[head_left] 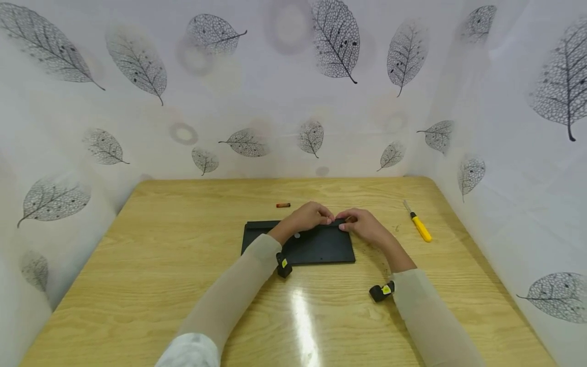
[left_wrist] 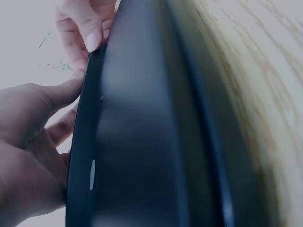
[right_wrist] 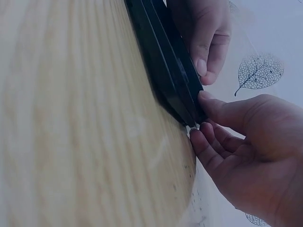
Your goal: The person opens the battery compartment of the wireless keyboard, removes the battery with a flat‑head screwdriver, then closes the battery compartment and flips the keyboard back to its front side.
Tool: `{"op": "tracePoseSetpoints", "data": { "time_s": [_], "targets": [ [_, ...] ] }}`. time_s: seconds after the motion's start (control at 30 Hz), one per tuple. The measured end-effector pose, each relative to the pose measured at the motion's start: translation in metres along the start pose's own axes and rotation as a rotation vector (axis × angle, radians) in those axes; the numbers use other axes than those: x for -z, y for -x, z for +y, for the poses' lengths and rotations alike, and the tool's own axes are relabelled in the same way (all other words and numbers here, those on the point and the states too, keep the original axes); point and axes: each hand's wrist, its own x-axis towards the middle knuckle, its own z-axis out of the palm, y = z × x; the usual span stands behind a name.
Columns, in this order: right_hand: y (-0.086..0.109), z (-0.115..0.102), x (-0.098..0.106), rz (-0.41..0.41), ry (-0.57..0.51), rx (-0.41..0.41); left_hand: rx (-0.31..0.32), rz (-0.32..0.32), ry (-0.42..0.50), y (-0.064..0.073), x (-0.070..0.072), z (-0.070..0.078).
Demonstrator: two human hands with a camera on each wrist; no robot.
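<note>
A flat black keyboard (head_left: pixel 316 250) lies face down on the table, a raised bar along its far edge and a small pale round spot near that bar. My left hand (head_left: pixel 306 216) bends over this far edge, thumb and fingers gripping it right of the middle. At the far right corner my right hand (head_left: pixel 364 226) pinches the keyboard between thumb and fingers, as the right wrist view also shows. The fingertips of both hands are close together there. In the left wrist view the left fingers (left_wrist: pixel 61 130) are partly hidden behind the keyboard's edge.
A small orange and black battery (head_left: pixel 283 205) lies on the wooden table (head_left: pixel 183 285) beyond the keyboard. To the right is a screwdriver (head_left: pixel 422 228) with a yellow handle. A white leaf-patterned curtain (head_left: pixel 270 102) surrounds the table's back and sides.
</note>
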Motion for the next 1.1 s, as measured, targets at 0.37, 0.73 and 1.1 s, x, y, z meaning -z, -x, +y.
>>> {"op": "tracePoseSetpoints", "data": {
  "time_s": [0.37, 0.73, 1.1],
  "targets": [
    [-0.001, -0.002, 0.0, -0.001, -0.011, -0.004, 0.005, 0.035, 0.094, 0.002, 0.002, -0.009],
    [0.004, -0.006, -0.002, 0.02, -0.048, -0.04, 0.022, 0.032, 0.069, 0.001, 0.002, -0.01],
    [0.027, -0.002, 0.0, 0.077, -0.132, -0.109, 0.0, 0.0, -0.023, -0.007, -0.008, 0.004]
  ]
}}
